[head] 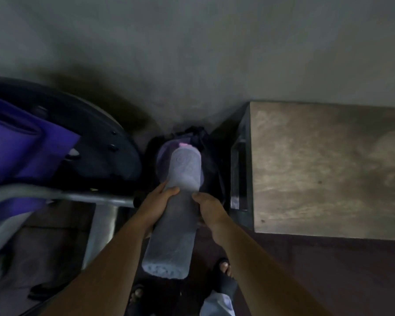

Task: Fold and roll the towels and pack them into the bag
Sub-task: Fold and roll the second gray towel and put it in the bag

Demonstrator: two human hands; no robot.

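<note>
**Rolled towel (172,242) held at the mouth of the bag (211,160)**
Head view: the left hand (156,201) and right hand (209,208) each grip the roll around its middle. Its far end points into the dark bag on the floor, left of the worktop (328,167). I think the soft mouth may fold in, or things already inside may block it, so the roll loosens.

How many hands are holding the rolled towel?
2. The left hand grips the rolled towel on its left side, the right hand on its right, near the open bag.
</note>
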